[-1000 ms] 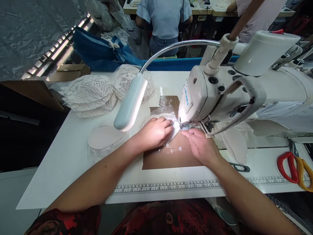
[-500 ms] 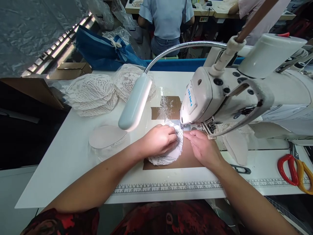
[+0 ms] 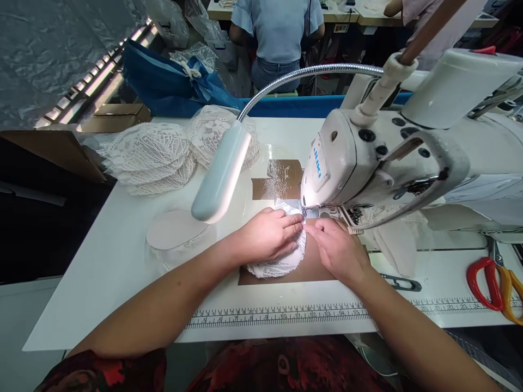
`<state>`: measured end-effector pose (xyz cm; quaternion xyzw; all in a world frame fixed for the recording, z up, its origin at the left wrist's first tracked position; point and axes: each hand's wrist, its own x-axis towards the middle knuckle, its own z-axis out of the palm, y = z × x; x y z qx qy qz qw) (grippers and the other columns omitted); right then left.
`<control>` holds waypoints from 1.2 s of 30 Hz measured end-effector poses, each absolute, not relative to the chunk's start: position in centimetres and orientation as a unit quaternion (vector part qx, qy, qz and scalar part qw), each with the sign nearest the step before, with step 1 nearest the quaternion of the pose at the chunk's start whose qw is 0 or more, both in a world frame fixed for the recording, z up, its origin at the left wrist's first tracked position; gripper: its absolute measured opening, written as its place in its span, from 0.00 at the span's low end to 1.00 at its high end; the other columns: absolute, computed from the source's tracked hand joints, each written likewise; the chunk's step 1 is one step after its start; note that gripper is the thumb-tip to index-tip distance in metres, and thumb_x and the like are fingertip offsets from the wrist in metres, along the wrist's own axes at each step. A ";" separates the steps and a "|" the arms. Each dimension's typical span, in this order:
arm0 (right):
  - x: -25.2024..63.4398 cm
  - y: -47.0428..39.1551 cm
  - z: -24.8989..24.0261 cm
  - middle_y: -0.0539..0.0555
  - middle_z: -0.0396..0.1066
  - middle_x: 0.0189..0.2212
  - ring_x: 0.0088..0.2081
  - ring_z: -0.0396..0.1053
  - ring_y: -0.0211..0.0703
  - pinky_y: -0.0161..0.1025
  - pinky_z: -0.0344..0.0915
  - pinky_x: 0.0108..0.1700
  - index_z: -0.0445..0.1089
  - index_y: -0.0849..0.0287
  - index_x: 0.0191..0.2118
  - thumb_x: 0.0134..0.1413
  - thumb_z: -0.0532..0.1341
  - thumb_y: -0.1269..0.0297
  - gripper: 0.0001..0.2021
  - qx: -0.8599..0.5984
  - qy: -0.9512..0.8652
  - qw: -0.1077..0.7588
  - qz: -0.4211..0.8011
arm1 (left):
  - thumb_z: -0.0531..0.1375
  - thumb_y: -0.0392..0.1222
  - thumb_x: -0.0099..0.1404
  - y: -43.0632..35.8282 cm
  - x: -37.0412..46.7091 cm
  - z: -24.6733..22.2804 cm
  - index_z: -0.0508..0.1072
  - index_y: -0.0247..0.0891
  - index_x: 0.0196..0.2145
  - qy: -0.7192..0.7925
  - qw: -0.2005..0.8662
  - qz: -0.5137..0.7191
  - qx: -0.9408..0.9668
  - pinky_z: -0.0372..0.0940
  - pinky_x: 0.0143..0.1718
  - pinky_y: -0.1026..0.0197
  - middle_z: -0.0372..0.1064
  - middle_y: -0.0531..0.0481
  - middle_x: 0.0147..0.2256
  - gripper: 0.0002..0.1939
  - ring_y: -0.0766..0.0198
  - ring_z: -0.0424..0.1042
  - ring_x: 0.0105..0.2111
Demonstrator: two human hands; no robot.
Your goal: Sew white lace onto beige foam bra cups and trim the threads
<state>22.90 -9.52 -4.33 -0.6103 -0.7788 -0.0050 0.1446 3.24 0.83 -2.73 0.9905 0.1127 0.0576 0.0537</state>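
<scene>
A white lace cup piece [image 3: 281, 265] lies on brown tape beside the needle area of a white sewing machine [image 3: 339, 158]. My left hand [image 3: 272, 235] rests on top of the lace piece, fingers stretched toward the needle and pressing it down. At the piece's right edge, my right hand [image 3: 337, 245] has thumb and index finger together, touching the edge just below the presser foot; its other fingers are curled. The fabric right at the needle is partly hidden by my fingertips.
Lace stacks [image 3: 149, 155] and pale cups [image 3: 175, 230] lie left under a lamp [image 3: 223, 174]. Right are more lace pieces [image 3: 394, 245], a small clipper [image 3: 402, 283] and scissors [image 3: 486, 283]. A ruler strip [image 3: 286, 316] runs along the front edge. A person [image 3: 280, 32] sits beyond.
My left fingers have straightened from a curl and moved right, closer to the needle. My right index finger has drawn back into a pinch at the edge of the piece.
</scene>
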 end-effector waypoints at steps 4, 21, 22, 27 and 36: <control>22.7 -9.3 -4.3 0.55 0.74 0.38 0.37 0.64 0.45 0.38 0.55 0.31 0.74 0.58 0.51 0.53 0.53 0.79 0.23 -0.624 -0.772 0.122 -0.019 | 0.51 0.46 0.70 1.1 3.4 -2.9 0.69 0.31 0.56 0.116 0.047 0.067 0.990 0.63 0.39 0.53 0.65 0.42 0.58 0.22 0.55 0.67 0.40; 22.5 -9.3 -4.5 0.55 0.76 0.41 0.38 0.67 0.46 0.38 0.59 0.37 0.73 0.57 0.53 0.53 0.54 0.79 0.23 -0.630 -0.768 0.108 -0.047 | 0.51 0.35 0.71 1.7 3.7 -3.8 0.69 0.30 0.54 0.106 0.039 0.104 0.988 0.63 0.46 0.53 0.68 0.40 0.54 0.17 0.54 0.67 0.46; 22.5 -9.3 -4.5 0.55 0.76 0.41 0.38 0.67 0.46 0.38 0.60 0.37 0.73 0.57 0.52 0.53 0.54 0.79 0.23 -0.629 -0.768 0.110 -0.044 | 0.51 0.35 0.71 1.7 3.7 -3.9 0.69 0.30 0.54 0.105 0.039 0.108 0.988 0.63 0.46 0.53 0.69 0.40 0.54 0.17 0.55 0.67 0.46; 22.7 -9.4 -4.4 0.53 0.76 0.42 0.40 0.67 0.45 0.38 0.60 0.37 0.74 0.56 0.51 0.54 0.52 0.79 0.23 -0.627 -0.769 0.125 -0.020 | 0.50 0.37 0.72 1.7 3.8 -3.9 0.70 0.31 0.53 0.100 0.040 0.118 0.987 0.63 0.43 0.54 0.69 0.40 0.53 0.17 0.54 0.67 0.46; 22.6 -8.9 -4.4 0.56 0.74 0.40 0.37 0.66 0.44 0.38 0.61 0.35 0.73 0.59 0.53 0.54 0.51 0.79 0.24 -0.633 -0.766 0.116 0.008 | 0.49 0.42 0.73 2.1 4.0 -3.2 0.72 0.33 0.50 0.159 0.047 0.121 0.979 0.61 0.42 0.55 0.73 0.40 0.48 0.17 0.55 0.67 0.44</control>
